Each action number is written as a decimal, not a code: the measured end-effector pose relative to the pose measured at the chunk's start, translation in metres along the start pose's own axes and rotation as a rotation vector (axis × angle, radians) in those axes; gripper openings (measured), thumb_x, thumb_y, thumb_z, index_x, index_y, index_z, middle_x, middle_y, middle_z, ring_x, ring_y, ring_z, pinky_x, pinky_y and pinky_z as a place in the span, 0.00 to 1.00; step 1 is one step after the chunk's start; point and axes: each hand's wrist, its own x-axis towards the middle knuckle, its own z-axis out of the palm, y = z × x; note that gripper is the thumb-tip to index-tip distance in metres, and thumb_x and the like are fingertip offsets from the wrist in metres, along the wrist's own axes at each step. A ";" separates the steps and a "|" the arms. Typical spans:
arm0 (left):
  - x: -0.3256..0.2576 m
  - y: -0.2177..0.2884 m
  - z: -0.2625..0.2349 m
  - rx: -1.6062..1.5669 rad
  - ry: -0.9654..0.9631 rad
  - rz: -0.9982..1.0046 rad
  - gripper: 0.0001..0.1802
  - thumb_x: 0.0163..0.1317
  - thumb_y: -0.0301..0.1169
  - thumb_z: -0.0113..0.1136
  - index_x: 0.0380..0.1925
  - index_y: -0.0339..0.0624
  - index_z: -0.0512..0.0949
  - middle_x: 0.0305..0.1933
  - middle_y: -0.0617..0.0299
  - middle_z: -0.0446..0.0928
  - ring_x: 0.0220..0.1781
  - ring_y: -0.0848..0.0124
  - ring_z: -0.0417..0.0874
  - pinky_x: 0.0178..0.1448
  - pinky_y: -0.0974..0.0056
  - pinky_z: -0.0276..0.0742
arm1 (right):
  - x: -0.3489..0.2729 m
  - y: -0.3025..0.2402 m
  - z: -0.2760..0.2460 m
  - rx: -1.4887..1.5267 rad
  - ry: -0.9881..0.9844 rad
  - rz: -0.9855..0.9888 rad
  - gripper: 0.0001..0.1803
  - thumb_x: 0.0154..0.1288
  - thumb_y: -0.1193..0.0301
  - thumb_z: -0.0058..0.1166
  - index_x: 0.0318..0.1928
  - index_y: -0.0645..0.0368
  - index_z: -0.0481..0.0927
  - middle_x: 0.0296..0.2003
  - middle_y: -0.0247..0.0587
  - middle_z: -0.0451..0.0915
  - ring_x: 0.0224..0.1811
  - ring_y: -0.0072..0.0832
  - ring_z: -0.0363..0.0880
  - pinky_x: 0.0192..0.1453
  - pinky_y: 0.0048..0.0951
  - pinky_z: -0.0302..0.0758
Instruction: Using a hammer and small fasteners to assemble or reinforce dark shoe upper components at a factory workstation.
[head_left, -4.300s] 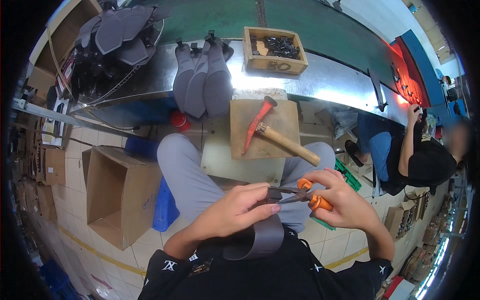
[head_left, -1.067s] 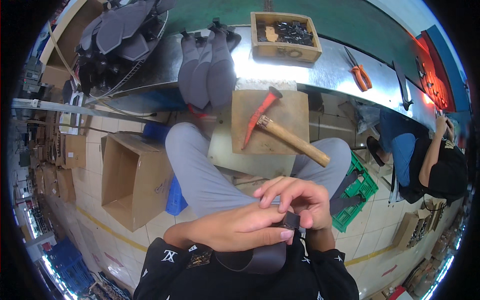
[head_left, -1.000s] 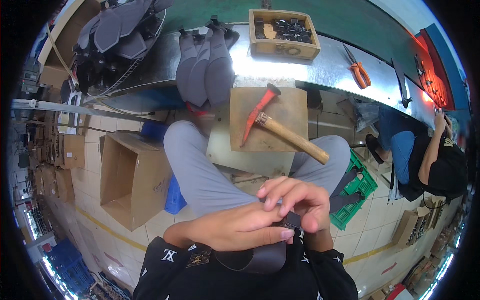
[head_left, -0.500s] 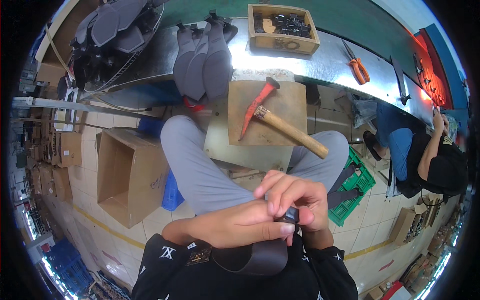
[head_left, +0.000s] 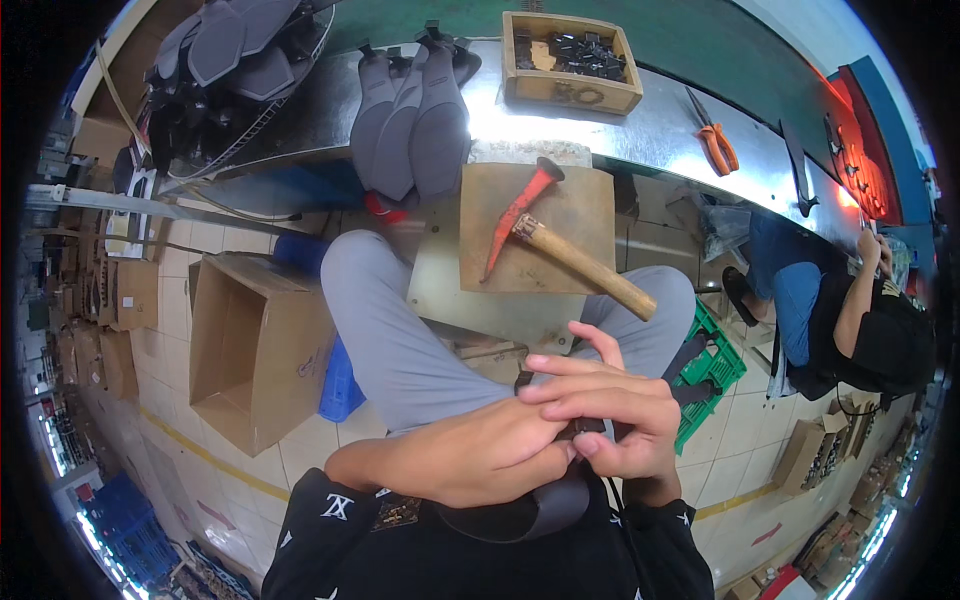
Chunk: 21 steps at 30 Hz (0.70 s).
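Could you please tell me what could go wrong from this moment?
1. The hammer lies with its handle past the edge of the tan board, toward the right leg; a raised knee might tip it.
2. The pliers lie near the front edge of the metal bench; a nudge could drop them.
3. The left hand and right hand mostly cover the curved dark strap, so slipping might go unnoticed.

Tiled floor [head_left: 718, 468] underlies a bench [head_left: 715, 50], its right end perhaps lamp-reddened.
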 end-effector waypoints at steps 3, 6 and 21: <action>0.000 -0.010 0.006 0.106 0.023 0.133 0.14 0.67 0.31 0.50 0.46 0.32 0.73 0.47 0.42 0.75 0.50 0.44 0.76 0.55 0.51 0.71 | -0.006 0.006 0.007 0.026 0.045 -0.026 0.10 0.60 0.75 0.58 0.42 0.61 0.85 0.44 0.44 0.87 0.58 0.44 0.82 0.73 0.57 0.54; -0.003 -0.017 0.004 0.396 -0.021 0.250 0.13 0.67 0.29 0.49 0.47 0.32 0.73 0.47 0.42 0.75 0.49 0.43 0.76 0.54 0.50 0.72 | -0.009 0.015 0.015 0.083 0.079 -0.029 0.09 0.62 0.76 0.56 0.41 0.60 0.85 0.42 0.44 0.87 0.56 0.44 0.83 0.73 0.56 0.54; -0.010 -0.001 -0.009 -0.436 -0.053 -0.180 0.17 0.73 0.36 0.44 0.45 0.31 0.74 0.50 0.50 0.74 0.56 0.63 0.74 0.61 0.61 0.67 | -0.002 0.019 0.022 0.325 0.075 0.070 0.23 0.67 0.60 0.50 0.54 0.65 0.79 0.52 0.53 0.83 0.63 0.47 0.77 0.73 0.49 0.57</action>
